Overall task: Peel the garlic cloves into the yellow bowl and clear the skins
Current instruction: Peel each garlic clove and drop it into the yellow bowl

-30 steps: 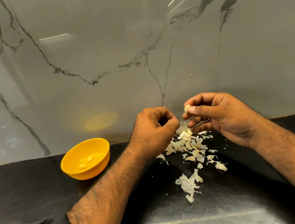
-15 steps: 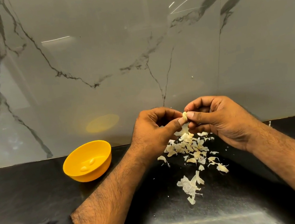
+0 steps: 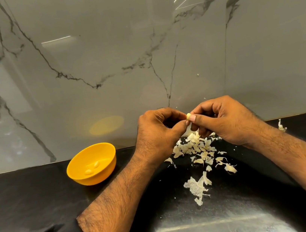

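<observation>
Black polished stone counter (image 3: 32, 201) noted; small pale garlic clove (image 3: 188, 116) pinched between left hand (image 3: 157, 133) and right hand (image 3: 225, 120) above papery skin scraps (image 3: 196, 147), evidently so peelings collect there; round yellow plastic bowl (image 3: 98, 179) kept apart leftward, holding peeled cloves (image 3: 91, 168).

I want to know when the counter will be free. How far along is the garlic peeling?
Done: two peeled cloves lie in the yellow bowl. In hand: both the left hand and the right hand pinch one garlic clove. Left: that clove must reach the bowl, and the pile of skins is uncleared.
</observation>
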A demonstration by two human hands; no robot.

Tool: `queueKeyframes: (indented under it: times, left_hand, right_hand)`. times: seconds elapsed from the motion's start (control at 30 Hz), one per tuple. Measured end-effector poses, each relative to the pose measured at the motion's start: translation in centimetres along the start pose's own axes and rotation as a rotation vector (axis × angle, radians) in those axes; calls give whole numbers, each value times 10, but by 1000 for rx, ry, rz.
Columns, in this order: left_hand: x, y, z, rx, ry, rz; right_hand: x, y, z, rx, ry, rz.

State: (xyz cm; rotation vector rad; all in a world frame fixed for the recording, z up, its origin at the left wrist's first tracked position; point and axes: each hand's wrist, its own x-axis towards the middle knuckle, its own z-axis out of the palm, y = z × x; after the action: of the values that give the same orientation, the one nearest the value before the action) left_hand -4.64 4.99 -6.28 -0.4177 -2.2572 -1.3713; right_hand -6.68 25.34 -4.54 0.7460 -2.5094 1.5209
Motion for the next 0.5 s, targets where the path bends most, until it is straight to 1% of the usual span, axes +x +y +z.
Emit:
queueKeyframes:
  times: [0.3, 0.5]
  left_hand:
    - [0, 1, -1, 53, -32, 10]
    - [-2, 2, 0, 51, -65, -8]
  right_hand:
    - [0, 1, -3, -55, -22, 7]
    - [0, 2, -3, -74, 0, 11]
